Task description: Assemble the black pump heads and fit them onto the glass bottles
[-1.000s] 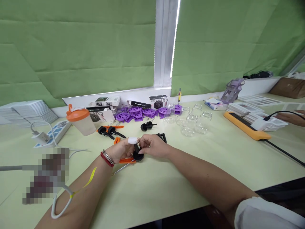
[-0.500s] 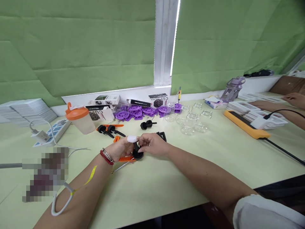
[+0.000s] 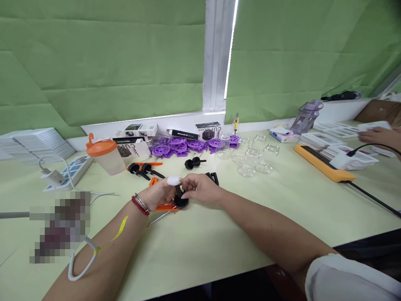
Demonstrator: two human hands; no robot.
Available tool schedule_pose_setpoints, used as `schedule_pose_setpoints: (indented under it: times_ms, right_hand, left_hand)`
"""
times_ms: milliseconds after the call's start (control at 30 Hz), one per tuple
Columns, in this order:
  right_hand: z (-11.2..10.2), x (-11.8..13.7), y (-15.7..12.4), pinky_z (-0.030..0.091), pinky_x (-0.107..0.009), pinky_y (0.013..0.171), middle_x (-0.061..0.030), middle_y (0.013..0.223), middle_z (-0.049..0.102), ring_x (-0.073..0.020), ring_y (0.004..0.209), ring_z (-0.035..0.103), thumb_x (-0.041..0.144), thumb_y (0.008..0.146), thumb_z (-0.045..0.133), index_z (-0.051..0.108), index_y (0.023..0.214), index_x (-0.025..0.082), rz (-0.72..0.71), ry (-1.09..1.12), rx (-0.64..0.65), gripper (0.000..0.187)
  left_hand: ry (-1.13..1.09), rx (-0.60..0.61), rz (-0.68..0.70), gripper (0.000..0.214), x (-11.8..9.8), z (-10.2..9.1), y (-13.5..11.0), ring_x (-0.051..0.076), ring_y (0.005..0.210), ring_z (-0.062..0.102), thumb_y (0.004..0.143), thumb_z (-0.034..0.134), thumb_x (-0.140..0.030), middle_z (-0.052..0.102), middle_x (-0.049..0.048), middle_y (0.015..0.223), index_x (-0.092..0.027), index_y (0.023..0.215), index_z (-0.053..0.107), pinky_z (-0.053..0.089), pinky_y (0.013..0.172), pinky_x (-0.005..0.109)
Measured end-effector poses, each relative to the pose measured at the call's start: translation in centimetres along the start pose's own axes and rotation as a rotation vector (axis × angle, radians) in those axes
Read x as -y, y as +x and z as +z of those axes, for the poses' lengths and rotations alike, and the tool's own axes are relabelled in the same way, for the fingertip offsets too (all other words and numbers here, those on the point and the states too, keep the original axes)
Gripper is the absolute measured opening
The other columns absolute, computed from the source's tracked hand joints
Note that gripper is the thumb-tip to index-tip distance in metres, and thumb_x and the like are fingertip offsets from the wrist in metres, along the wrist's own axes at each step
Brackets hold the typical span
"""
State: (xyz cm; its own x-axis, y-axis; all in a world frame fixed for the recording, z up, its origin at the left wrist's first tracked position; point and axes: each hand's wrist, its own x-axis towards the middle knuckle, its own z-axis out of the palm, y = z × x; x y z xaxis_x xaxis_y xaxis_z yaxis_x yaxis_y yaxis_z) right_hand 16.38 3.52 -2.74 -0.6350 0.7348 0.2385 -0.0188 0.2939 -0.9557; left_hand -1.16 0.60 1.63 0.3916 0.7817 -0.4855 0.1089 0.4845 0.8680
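Note:
Both my hands meet over the table around a black round lid (image 3: 181,202) that has a black lever-like arm standing up from it. My left hand (image 3: 161,194), with a white wrap on one fingertip, is closed on the arm from the left. From the other side, my right hand (image 3: 200,189) pinches the same arm near its base; the fingertips hide part of the join. An orange strip (image 3: 166,207) lies under the lid's left side. A thin metal rod (image 3: 158,219) slants down-left from it. Just behind my right hand are black bracket-like parts (image 3: 214,178).
Further back lie black lids with arms (image 3: 147,169), another black pair (image 3: 192,163), purple wheel-shaped parts (image 3: 178,146), printed boxes (image 3: 138,148) and clear glass jars (image 3: 252,156). An orange-lidded shaker (image 3: 106,156) stands left. Rightward are an orange power strip (image 3: 324,163) and another person's hand (image 3: 376,136) with white trays.
My hands stay nearly in place on the black lid, with only slight finger movement. At the far right, the other person's hands have shifted, and one holds a white tray.

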Motion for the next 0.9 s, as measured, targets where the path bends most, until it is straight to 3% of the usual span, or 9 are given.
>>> schedule_pose_setpoints:
  times_ms: [333, 500, 700, 900]
  right_hand:
    - [-0.01, 0.25, -0.05, 0.042, -0.024, 0.058, 0.0037, 0.069, 0.054, -0.0095, 0.060, 0.048, 0.020, 0.064, 0.073, 0.055, 0.075, 0.017, 0.016, -0.013, -0.005, 0.022]
    - [0.05, 0.35, -0.06, 0.043, -0.024, 0.059, 0.0035, 0.069, 0.055, -0.0094, 0.061, 0.049, 0.019, 0.063, 0.074, 0.055, 0.075, 0.017, 0.017, 0.011, -0.009, 0.022]
    - [0.11, 0.56, -0.06, 0.044, -0.024, 0.060, 0.0033, 0.071, 0.056, -0.0093, 0.062, 0.051, 0.019, 0.063, 0.074, 0.055, 0.074, 0.017, 0.024, 0.036, -0.010, 0.022]
    - [0.10, 0.68, -0.04, 0.045, -0.024, 0.060, 0.0031, 0.071, 0.057, -0.0092, 0.061, 0.051, 0.021, 0.062, 0.074, 0.056, 0.074, 0.016, 0.023, 0.027, -0.018, 0.022]
  left_hand:
    - [-0.014, -0.007, 0.005, 0.048, 0.13, -0.14, 0.10, 0.015, 0.042, 0.043, 0.058, 0.060, -0.061, 0.036, -0.0001, 0.037, -0.019, 0.038, 0.045, 0.045, 0.048, 0.034]
    - [-0.034, 0.043, 0.008, 0.045, -0.14, 0.09, -0.12, 0.016, 0.042, 0.043, 0.057, 0.062, -0.059, 0.038, -0.0012, 0.037, -0.020, 0.044, 0.045, 0.045, 0.047, 0.034]
    - [-0.013, -0.025, 0.011, 0.042, -0.05, 0.07, -0.11, 0.014, 0.042, 0.039, 0.060, 0.059, -0.058, 0.035, -0.0018, 0.037, -0.019, 0.046, 0.049, 0.043, 0.047, 0.033]
    - [0.002, 0.003, 0.018, 0.044, -0.12, 0.07, -0.26, 0.013, 0.043, 0.039, 0.057, 0.060, -0.059, 0.034, -0.0027, 0.038, -0.019, 0.045, 0.045, 0.042, 0.047, 0.030]
